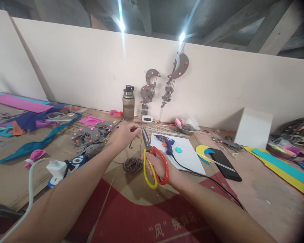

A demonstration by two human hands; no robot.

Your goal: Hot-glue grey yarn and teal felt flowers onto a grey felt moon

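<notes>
My left hand point(126, 135) is pinched closed left of the scissor blades, on what looks like a thin strand of cord, too fine to make out well. In my right hand point(160, 166) are scissors point(162, 165) with one red and one yellow handle. Their blades point up and to the left, with the tips close to my left fingertips. Beneath and between the hands lies a coil of grey-brown cord point(133, 164) on the cardboard point(126, 184).
A blue glue gun point(168, 143) rests on white paper point(192, 158), beside a black phone point(225, 164). Behind stand a bottle point(128, 104) and a small clock point(147, 118). Grey felt pieces point(87, 135) and a power strip point(77, 161) lie left. Moon ornaments point(179, 65) hang behind.
</notes>
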